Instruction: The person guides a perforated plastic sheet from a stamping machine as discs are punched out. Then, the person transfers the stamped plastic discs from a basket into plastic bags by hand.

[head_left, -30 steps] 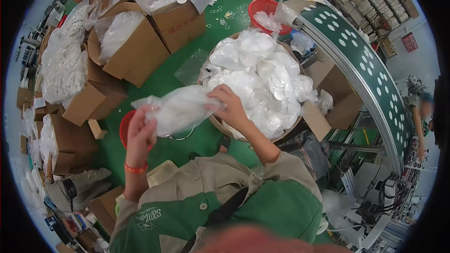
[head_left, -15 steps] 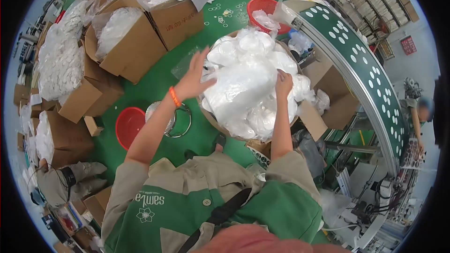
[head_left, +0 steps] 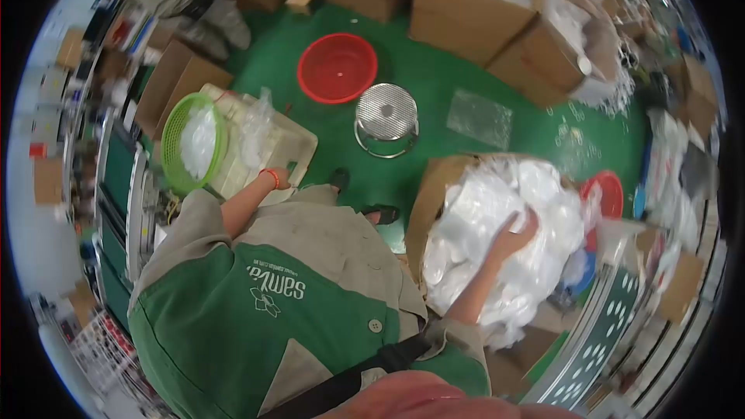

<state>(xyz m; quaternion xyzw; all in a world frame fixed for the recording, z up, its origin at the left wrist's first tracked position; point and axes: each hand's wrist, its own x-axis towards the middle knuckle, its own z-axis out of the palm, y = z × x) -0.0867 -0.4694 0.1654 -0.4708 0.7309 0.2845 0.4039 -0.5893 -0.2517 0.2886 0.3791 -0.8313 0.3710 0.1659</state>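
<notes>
My left hand (head_left: pixel 278 178), with an orange band at its wrist, is at the near edge of a cream plastic crate (head_left: pixel 305 142). Its fingers are too small and blurred to tell what they hold, if anything. A clear plastic bag (head_left: pixel 256 133) lies on the crate, beside a green basket (head_left: pixel 171 140) with white bagged contents (head_left: pixel 199 142). My right hand (head_left: pixel 514 240) rests on the heap of clear bags of white discs (head_left: pixel 466 221) in a large cardboard box (head_left: pixel 423 206). Its thumb and fingers are apart.
A red basin (head_left: pixel 338 68) and a round metal stool (head_left: pixel 386 112) stand on the green floor, near a flat plastic sheet (head_left: pixel 479 119). Cardboard boxes (head_left: pixel 458 19) line the back. A conveyor with white discs (head_left: pixel 594 341) is at lower right. Another person's legs (head_left: pixel 190 4) show at upper left.
The view has swung left, bringing the crate and green basket into sight. My left hand has moved away from the heap to the crate. The full bag my hands held now lies among the heap.
</notes>
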